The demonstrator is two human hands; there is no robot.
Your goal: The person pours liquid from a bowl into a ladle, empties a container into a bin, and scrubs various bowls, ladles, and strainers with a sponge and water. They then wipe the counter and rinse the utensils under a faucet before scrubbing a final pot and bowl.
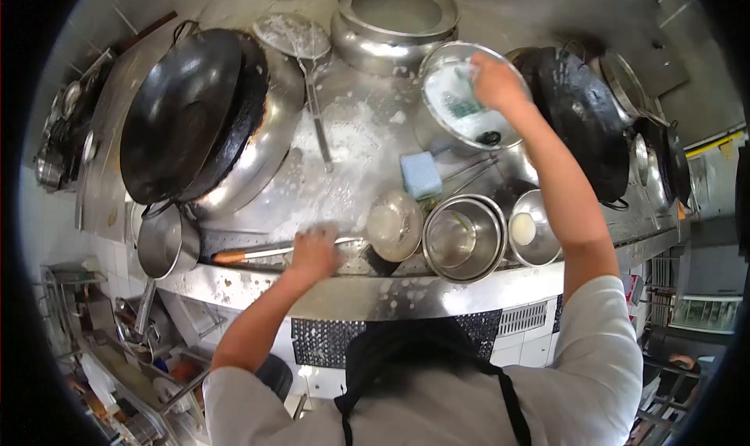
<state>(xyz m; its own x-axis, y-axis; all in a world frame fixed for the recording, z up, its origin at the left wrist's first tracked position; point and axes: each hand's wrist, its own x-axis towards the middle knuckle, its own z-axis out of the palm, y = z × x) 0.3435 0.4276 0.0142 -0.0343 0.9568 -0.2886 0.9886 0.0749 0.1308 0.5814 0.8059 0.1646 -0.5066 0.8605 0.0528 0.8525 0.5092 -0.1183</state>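
Observation:
My right hand [497, 83] is inside the rim of a metal pot [428, 116] of foamy water at the upper right, with its fingers curled around a greenish thing, perhaps a scouring pad, that is mostly hidden. A dark round object [489, 138] lies at the pot's near side. Blurred by motion, my left hand [316, 252] is at the counter's front edge, over the handle of a ladle [266, 251] with an orange end. The ladle's round bowl [394, 226] rests to the right. Whether the left fingers grip the handle is unclear.
Large black woks [181, 118] lean at the left and more woks [578, 118] at the right. A skimmer [314, 94], a wide metal pot [394, 36], a blue cloth [421, 174], nested metal containers [464, 238], a metal bowl [536, 229] and a saucepan [168, 243] stand around the steel counter [351, 145].

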